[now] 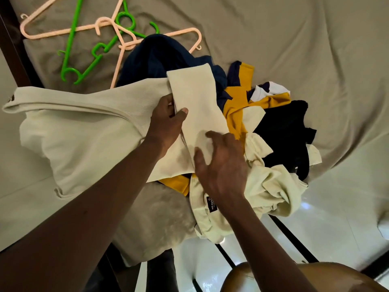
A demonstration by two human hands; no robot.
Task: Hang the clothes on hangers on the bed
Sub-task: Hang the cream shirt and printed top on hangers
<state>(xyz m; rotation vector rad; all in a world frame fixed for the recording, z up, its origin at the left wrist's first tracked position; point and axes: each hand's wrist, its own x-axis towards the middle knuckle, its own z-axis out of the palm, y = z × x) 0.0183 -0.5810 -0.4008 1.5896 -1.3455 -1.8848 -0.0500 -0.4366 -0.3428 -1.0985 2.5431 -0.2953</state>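
Note:
A cream shirt (80,131) lies spread over the near corner of the bed (284,39). My left hand (166,121) pinches its folded sleeve between thumb and fingers. My right hand (221,165) rests with spread fingers on the same cream cloth, lower down. To the right is a heap of clothes: a yellow and navy garment (237,110), a black one (288,131), a pale yellow shirt (271,186) with a black label, and a dark navy one (160,57). Pink hangers (50,33) and green hangers (71,39) lie tangled at the far left.
The grey bedsheet stretches open to the far right. A dark wooden bedpost (14,49) runs along the left edge. A glossy white tiled floor (336,218) lies beside the bed at the lower right, with the dark bed frame rail (294,239) crossing it.

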